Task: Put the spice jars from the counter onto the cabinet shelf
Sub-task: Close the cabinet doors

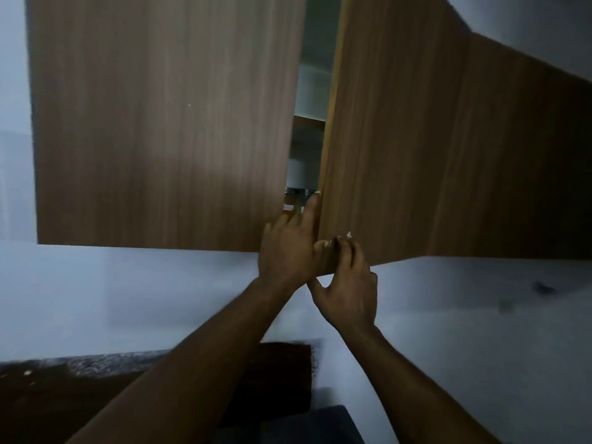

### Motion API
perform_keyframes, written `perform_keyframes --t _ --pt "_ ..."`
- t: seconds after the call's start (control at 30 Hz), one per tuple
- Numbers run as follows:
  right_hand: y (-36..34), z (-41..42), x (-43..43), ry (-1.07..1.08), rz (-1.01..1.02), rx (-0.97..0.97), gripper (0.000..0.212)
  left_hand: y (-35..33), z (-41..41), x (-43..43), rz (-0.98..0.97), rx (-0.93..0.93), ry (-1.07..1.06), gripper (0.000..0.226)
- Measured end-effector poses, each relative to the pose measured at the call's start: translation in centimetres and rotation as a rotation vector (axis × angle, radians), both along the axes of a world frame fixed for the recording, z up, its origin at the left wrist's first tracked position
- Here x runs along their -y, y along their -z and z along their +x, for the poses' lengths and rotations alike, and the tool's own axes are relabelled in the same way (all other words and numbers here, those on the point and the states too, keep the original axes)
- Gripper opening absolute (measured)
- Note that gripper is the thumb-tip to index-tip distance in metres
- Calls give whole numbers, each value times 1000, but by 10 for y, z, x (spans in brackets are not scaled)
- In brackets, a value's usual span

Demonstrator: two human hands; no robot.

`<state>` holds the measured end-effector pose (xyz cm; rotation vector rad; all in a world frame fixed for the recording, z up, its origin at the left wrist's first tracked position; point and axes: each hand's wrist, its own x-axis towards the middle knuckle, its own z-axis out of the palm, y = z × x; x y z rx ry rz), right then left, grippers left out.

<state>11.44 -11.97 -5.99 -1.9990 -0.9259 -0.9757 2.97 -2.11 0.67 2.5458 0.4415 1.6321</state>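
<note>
A wall cabinet with two wood-grain doors fills the upper view. The left door [166, 123] is closed and the right door [400, 139] stands ajar, leaving a narrow gap. Low in that gap shows a small jar-like item with a red and white label [289, 207], below metal lids. My left hand [288, 248] reaches into the gap, fingers along the right door's edge and thumb on its front. My right hand [347, 283] grips the same door's bottom corner with curled fingers. No spice jars are visible on the counter.
A dark speckled counter [96, 363] runs along the bottom left under a pale wall [128, 290]. A dark brown patch [288, 363] lies behind my forearms. A further wood panel [528, 155] continues to the right of the open door.
</note>
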Motion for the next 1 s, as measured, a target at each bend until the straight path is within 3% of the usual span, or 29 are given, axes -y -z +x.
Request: perform_keyframes --t 0.23,0.43,1.0 --pt "-8 18 -48 -8 -74 -4 97 3 8 -50 195 -165 -225 85" --pt "-6 37 -73 -33 -111 7 95 9 22 -67 249 -285 -413 92" --pt "8 90 -112 -65 -71 127 82 25 55 -99 264 -260 -583 103"
